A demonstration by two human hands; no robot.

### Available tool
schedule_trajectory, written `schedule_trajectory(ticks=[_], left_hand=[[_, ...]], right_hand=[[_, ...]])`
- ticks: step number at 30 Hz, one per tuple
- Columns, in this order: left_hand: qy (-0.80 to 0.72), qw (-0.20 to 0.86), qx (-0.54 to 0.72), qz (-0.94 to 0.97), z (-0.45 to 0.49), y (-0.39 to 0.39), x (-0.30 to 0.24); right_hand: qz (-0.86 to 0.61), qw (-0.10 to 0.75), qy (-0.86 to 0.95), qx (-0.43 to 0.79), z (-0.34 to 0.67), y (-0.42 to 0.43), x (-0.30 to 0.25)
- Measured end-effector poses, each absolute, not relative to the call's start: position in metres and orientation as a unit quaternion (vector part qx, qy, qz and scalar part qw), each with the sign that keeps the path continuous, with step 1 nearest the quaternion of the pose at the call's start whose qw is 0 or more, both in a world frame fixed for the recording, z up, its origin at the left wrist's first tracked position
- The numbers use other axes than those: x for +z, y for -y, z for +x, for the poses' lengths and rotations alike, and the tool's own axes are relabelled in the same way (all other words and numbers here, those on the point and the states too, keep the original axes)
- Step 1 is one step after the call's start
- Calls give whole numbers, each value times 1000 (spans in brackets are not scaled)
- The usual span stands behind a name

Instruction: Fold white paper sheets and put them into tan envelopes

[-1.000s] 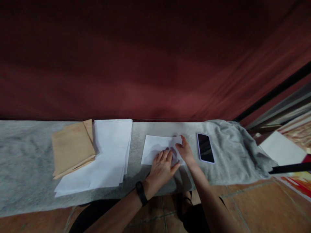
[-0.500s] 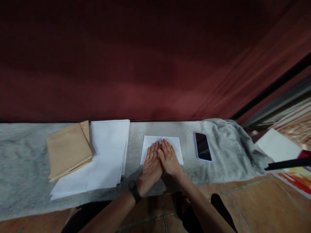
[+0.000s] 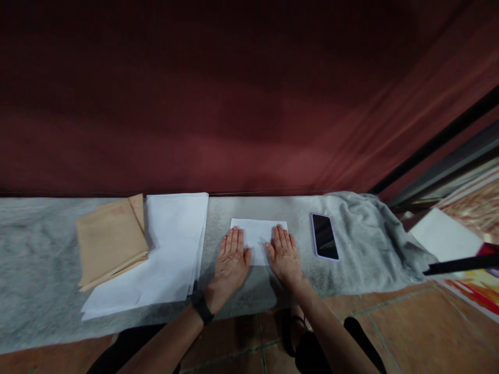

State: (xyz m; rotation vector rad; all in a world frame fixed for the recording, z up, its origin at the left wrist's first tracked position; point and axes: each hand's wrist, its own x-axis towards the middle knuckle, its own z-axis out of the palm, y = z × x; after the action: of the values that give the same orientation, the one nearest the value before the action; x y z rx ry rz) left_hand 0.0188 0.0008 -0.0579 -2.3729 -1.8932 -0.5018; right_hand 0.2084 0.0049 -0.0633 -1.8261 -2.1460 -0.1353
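Note:
A small white sheet of paper (image 3: 259, 240), apparently folded, lies flat in front of me. My left hand (image 3: 233, 258) rests palm down on its left side, fingers stretched out and thumb pointing inward. On the right side of the sheet lies my right hand (image 3: 285, 255), also flat, its fingers extended away from me. Bare paper shows between the two hands, while its left and right edges are mostly covered by them. Neither hand grips anything.
Left of the hands is a stack of larger white sheets (image 3: 175, 254), partly under brown envelopes (image 3: 111, 241). A phone (image 3: 325, 236) with a purple edge lies to the right. Grey cloth (image 3: 354, 259) covers the surface. Behind it hangs a dark red fabric (image 3: 249, 156).
My hands have moved apart, from side by side at the paper's middle to its left and right sides. Both remain flat on it.

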Motion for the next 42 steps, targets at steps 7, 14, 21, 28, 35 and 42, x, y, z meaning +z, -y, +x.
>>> schedule_trajectory(ticks=[7, 14, 21, 28, 35, 42], left_hand=[[635, 45, -161, -754, 10, -3, -54], [543, 16, -190, -818, 41, -24, -50], [548, -1, -145, -824, 57, -39, -55], [584, 18, -153, -797, 34, -41, -54], [628, 22, -156, -762, 20, -41, -58], [648, 33, -147, -747, 14, -34, -56]], right_hand=[[-679, 167, 713, -58, 219, -3, -67], [-638, 165, 752, 15, 199, -16, -49], [-619, 146, 771, 38, 185, -28, -46], [-641, 166, 750, -14, 197, -31, -61], [-671, 181, 717, -51, 212, -30, -71], [-693, 174, 698, -56, 223, -22, -72]])
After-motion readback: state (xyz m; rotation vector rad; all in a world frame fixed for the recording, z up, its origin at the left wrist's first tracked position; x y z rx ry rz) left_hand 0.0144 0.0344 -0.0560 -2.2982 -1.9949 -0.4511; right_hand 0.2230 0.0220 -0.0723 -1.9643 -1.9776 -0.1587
